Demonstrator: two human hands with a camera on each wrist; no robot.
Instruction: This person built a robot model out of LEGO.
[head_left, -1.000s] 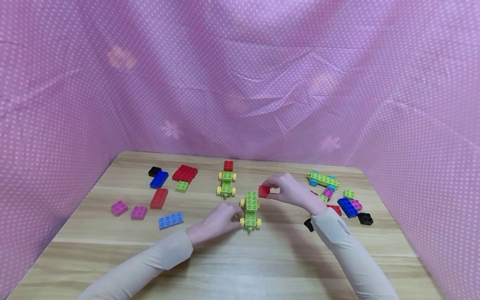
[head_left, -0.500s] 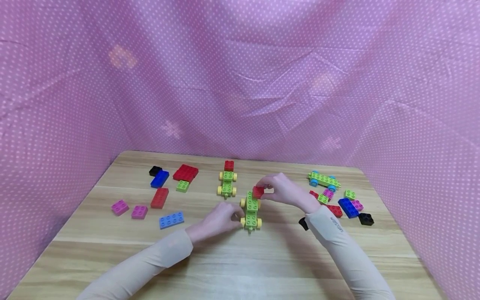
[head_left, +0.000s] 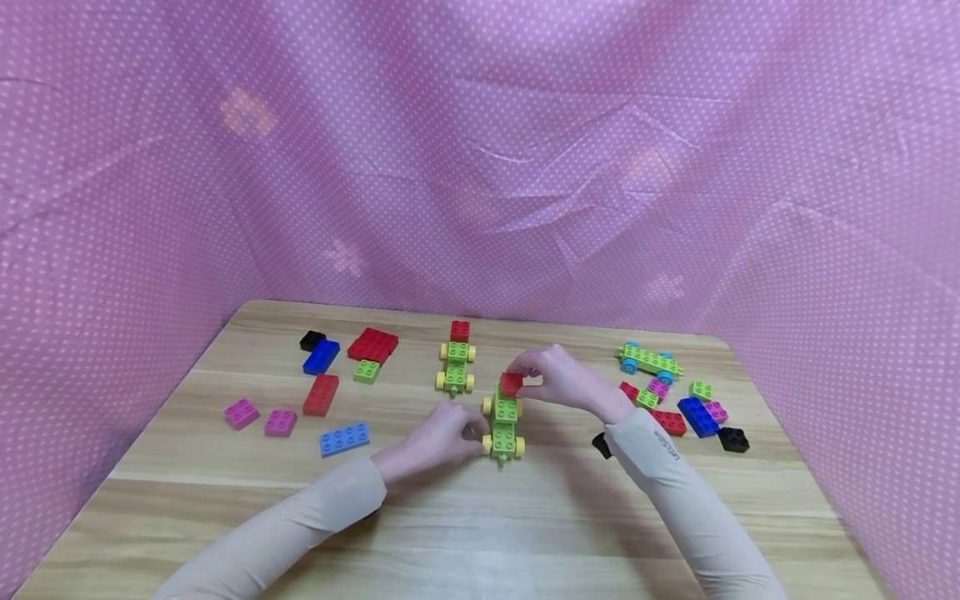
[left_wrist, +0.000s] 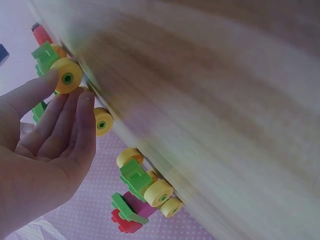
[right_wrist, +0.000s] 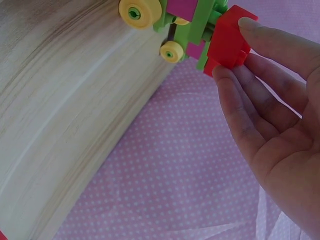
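A green car (head_left: 503, 425) with yellow wheels stands in the middle of the wooden table (head_left: 480, 517). My left hand (head_left: 474, 433) touches its left side. In the left wrist view, the thumb and fingers (left_wrist: 75, 115) lie fairly straight against the yellow wheels (left_wrist: 67, 77). My right hand (head_left: 517, 375) pinches a small red brick (head_left: 512, 383) at the far end of the car. In the right wrist view, the red brick (right_wrist: 227, 42) sits between thumb and fingers, against the green car (right_wrist: 197, 22).
A second green car (head_left: 455, 367) with a red brick stands behind. A green car with blue wheels (head_left: 648, 360) is at the back right, with loose bricks (head_left: 697, 412) near it. Red, blue, pink and black bricks (head_left: 321, 393) lie on the left. Pink dotted cloth (head_left: 480, 167) surrounds the table.
My right hand has carried the red brick leftwards, from beside the car to its far end. The left hand has stayed at the car's side.
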